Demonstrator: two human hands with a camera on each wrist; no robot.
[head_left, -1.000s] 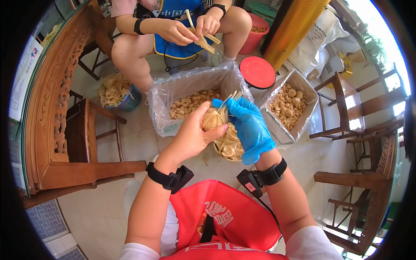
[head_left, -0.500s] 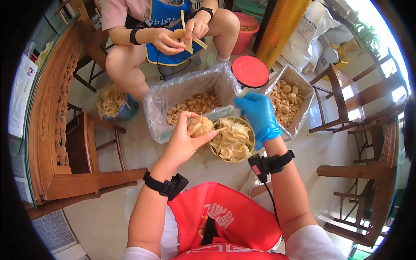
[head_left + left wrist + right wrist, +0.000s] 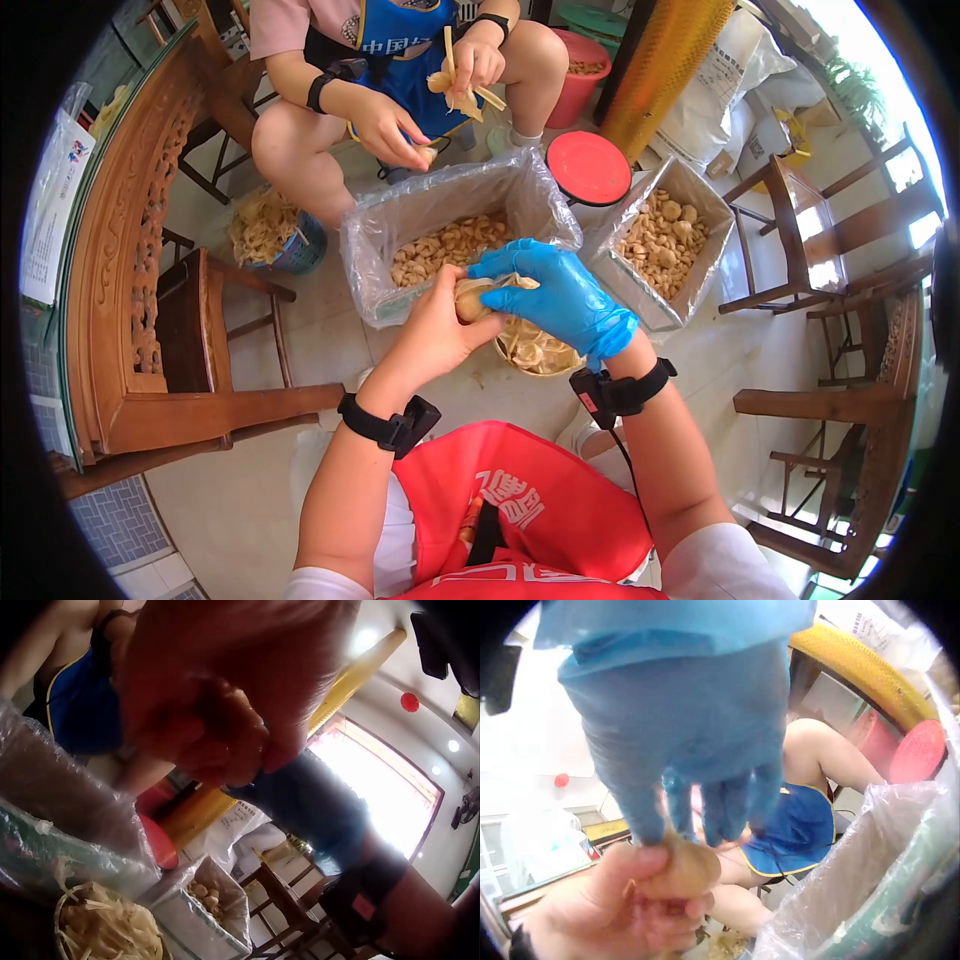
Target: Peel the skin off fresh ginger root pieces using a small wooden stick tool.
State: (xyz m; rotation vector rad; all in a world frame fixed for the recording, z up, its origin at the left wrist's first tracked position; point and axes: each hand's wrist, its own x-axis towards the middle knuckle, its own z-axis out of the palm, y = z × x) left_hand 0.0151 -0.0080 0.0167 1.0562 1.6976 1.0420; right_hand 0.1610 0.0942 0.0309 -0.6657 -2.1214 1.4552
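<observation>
A pale garlic bulb [image 3: 470,304] is gripped in my bare left hand [image 3: 433,325], above the near edge of a lined box. My right hand [image 3: 555,295], in a blue glove, pinches papery skin on the bulb's right side. The right wrist view shows the bulb [image 3: 679,870] between the left hand [image 3: 615,904] and the gloved fingers [image 3: 649,825]. Just below the hands stands a round bowl of peeled skins [image 3: 540,350], partly hidden by the glove. In the left wrist view, my left hand [image 3: 225,690] hides most of the bulb.
A plastic-lined box [image 3: 375,235] of cloves stands beyond my hands, another lined box [image 3: 625,290] to its right. A red lid [image 3: 588,168] lies between them. A person in a blue apron [image 3: 405,45] sits opposite. Wooden chairs stand at both sides; a basket of skins [image 3: 305,245] is left.
My right hand was away to the right of the bulb half a second ago and is back against it. The person opposite has lowered one hand toward the box.
</observation>
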